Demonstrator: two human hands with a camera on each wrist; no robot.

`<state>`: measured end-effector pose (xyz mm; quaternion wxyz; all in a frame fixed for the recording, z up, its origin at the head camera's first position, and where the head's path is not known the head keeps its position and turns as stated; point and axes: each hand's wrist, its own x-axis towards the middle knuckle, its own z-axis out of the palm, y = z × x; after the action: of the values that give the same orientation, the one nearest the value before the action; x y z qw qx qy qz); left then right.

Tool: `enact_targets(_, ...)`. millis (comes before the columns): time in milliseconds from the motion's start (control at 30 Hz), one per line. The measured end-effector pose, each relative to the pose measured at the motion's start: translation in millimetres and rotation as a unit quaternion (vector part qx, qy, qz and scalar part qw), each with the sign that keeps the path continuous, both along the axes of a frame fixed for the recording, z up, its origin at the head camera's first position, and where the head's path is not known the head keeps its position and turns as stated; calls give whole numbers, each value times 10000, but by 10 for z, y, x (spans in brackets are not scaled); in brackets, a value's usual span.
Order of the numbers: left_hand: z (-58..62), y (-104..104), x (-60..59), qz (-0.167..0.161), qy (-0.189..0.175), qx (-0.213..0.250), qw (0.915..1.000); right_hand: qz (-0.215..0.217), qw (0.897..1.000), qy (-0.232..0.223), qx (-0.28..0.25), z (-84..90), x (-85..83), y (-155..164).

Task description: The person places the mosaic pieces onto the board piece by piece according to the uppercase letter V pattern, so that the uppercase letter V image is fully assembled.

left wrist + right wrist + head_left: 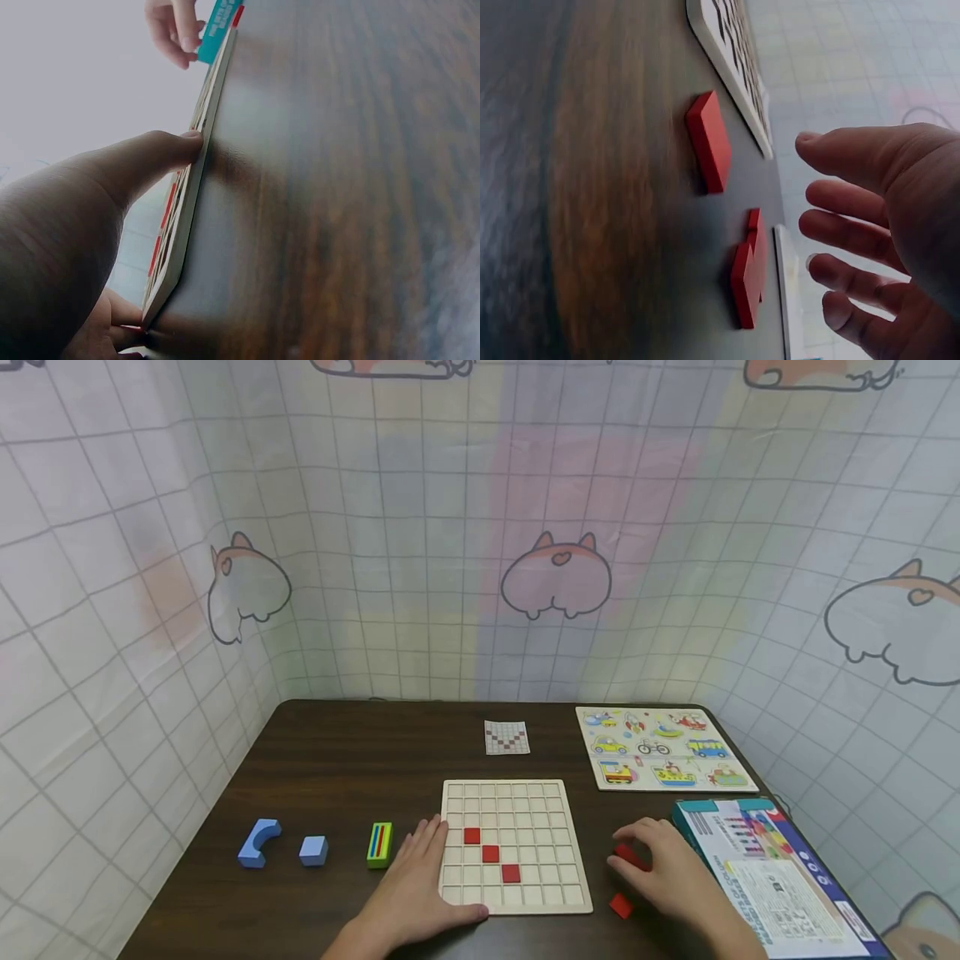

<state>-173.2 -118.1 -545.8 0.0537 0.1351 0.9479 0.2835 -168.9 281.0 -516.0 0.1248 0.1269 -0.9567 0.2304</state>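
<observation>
A pale wooden grid board (536,827) lies on the table with three red square tiles (491,854) set in a diagonal line. My left hand (416,885) rests at its near left corner, fingers along the left side; in the left wrist view the thumb (161,150) presses the board's front edge. To the right of the board, my right hand (667,872) hovers around a few loose red tiles (630,856), fingers slightly bent. Another red tile (621,906) lies closer to me. The right wrist view shows nothing between that hand's fingers; the loose tiles (744,285) lie on the table.
A small pattern card (507,737) is beyond the board. Back right lies a vehicle picture board (660,749); a teal-edged box (787,877) sits right of my right hand. To the left are a striped green block (380,845), a blue cube (313,851) and a blue arch (258,843).
</observation>
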Motion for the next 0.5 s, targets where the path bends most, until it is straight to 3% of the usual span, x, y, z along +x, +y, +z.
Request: enact_targets(500, -27, 3, -8, 18, -16, -67, 10000, -377, 9979, -417, 312, -70, 7, 137)
